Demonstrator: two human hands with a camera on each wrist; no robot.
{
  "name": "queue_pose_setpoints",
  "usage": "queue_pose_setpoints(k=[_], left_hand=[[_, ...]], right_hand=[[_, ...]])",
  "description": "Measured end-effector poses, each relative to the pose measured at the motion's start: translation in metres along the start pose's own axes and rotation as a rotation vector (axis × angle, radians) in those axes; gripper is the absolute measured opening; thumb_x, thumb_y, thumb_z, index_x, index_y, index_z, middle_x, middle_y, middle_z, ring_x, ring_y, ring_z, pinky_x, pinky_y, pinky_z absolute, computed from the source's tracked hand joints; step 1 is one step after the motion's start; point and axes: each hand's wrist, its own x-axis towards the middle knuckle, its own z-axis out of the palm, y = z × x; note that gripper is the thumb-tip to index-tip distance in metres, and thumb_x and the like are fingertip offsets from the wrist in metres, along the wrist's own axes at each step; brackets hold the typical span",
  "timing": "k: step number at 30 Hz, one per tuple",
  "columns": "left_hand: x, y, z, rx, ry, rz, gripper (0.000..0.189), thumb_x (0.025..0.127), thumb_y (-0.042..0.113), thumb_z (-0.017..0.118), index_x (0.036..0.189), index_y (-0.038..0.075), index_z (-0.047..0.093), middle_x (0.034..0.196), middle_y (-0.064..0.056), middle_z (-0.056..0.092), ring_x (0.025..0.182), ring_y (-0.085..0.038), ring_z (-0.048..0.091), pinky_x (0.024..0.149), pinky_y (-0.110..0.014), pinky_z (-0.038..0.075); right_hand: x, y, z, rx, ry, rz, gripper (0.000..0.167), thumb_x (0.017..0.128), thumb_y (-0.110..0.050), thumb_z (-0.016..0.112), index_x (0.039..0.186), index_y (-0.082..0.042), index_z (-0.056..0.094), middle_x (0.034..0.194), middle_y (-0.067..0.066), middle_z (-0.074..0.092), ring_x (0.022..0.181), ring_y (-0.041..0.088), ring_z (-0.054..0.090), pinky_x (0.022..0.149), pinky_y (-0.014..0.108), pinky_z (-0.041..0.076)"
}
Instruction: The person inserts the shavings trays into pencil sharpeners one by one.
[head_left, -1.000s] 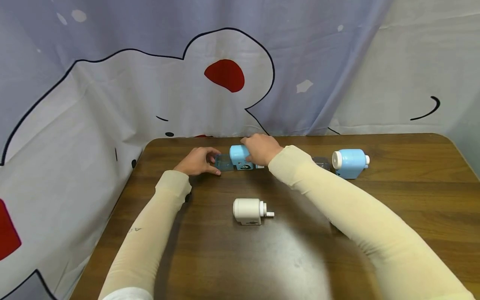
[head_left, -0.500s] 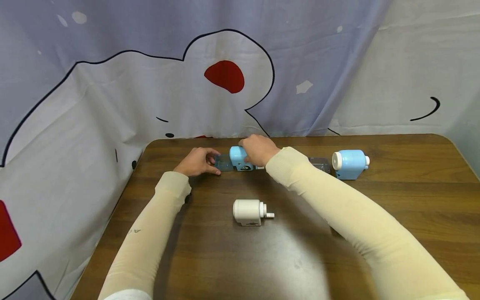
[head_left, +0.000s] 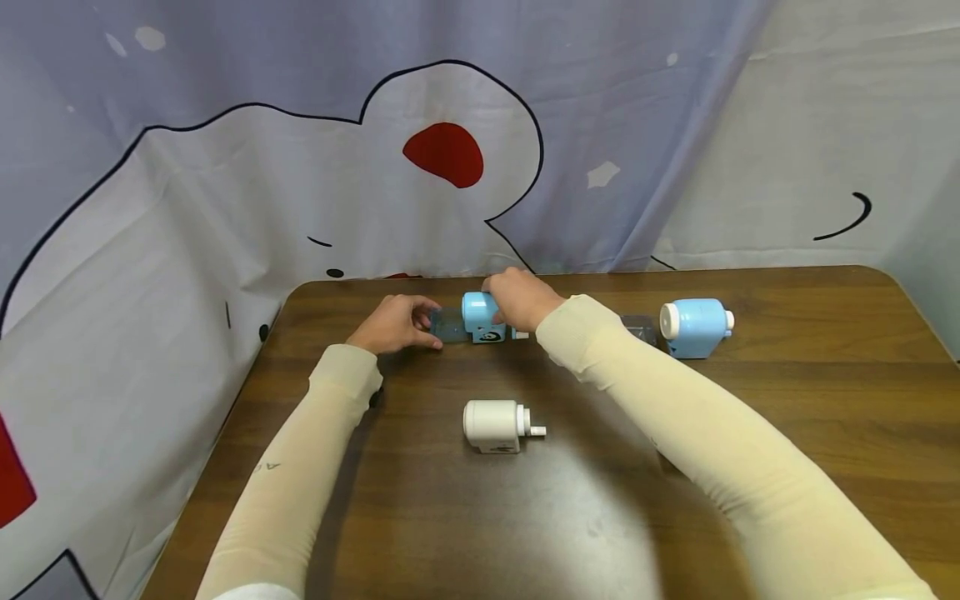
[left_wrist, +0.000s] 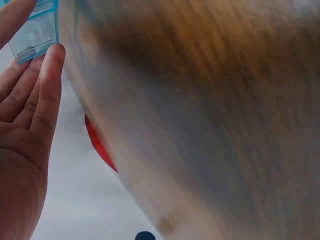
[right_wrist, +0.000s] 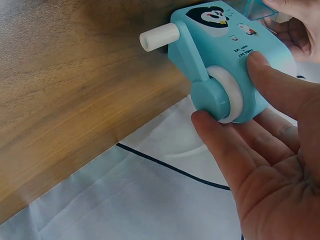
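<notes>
A light-blue crank pencil sharpener (head_left: 478, 310) with a panda print lies at the back of the table. My right hand (head_left: 523, 298) grips its body, thumb on one side and fingers on the other. In the right wrist view, the white crank handle (right_wrist: 161, 37) points away from the palm. From the sharpener's left end sticks out a clear blue drawer (head_left: 450, 327). Thumb and fingers of my left hand (head_left: 393, 322) pinch the drawer's outer end. The left wrist view shows part of this drawer (left_wrist: 37, 37) between the fingers, at the top left corner.
A white crank sharpener (head_left: 491, 426) lies mid-table, in front of both hands. To the right stands another blue sharpener (head_left: 696, 327), with a dark see-through drawer (head_left: 639, 327) beside it, partly behind the right sleeve. A printed curtain (head_left: 337, 183) hangs along the table's back edge.
The right hand and blue sharpener have shifted very slightly right, so a bit more of the drawer shows. The left hand keeps its place. The head view has turned slightly.
</notes>
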Motion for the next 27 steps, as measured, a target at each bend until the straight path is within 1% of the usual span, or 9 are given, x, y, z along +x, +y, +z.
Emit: queue_pose_setpoints(k=[3,8,12,17,27], left_hand=[[0.001,0.003,0.001,-0.003,0.004,0.011,0.063,0.074,0.023,0.092,0.127,0.002,0.066,0.097,-0.007,0.069,0.088,-0.019,0.064,0.081,-0.035,0.055],[0.003,0.009,0.004,0.005,0.010,0.029,0.063,0.074,0.023,0.092,0.127,0.002,0.066,0.097,-0.007,0.070,0.087,-0.019,0.064,0.080,-0.035,0.055],[0.004,0.012,0.005,0.010,0.005,0.045,0.062,0.075,0.023,0.091,0.127,0.002,0.066,0.098,-0.008,0.070,0.088,-0.019,0.065,0.081,-0.035,0.055],[0.006,0.015,0.006,0.019,0.003,0.059,0.062,0.075,0.022,0.091,0.128,0.001,0.066,0.099,-0.009,0.070,0.088,-0.019,0.065,0.081,-0.035,0.055],[0.012,0.020,0.012,0.034,0.003,0.077,0.061,0.075,0.023,0.091,0.126,0.001,0.066,0.096,-0.007,0.069,0.088,-0.019,0.065,0.080,-0.034,0.055]], right_hand=[[0.000,0.001,0.000,0.007,0.001,0.001,0.055,0.091,-0.017,0.077,0.140,-0.004,0.057,0.132,0.014,0.062,0.122,0.032,0.057,0.099,0.040,0.049],[0.001,0.002,0.001,0.002,0.023,-0.022,0.052,0.090,-0.016,0.078,0.136,-0.003,0.060,0.127,0.014,0.065,0.115,0.030,0.062,0.095,0.039,0.050],[0.001,0.003,0.002,-0.002,0.033,-0.031,0.051,0.089,-0.016,0.078,0.135,-0.003,0.061,0.125,0.013,0.066,0.112,0.030,0.062,0.094,0.039,0.050],[0.000,0.003,0.001,-0.013,0.032,-0.035,0.050,0.090,-0.017,0.078,0.135,-0.003,0.061,0.124,0.013,0.067,0.111,0.029,0.063,0.094,0.039,0.050],[0.000,0.002,0.002,-0.014,0.023,-0.018,0.050,0.091,-0.017,0.077,0.136,-0.004,0.061,0.125,0.013,0.066,0.113,0.030,0.061,0.096,0.040,0.049]])
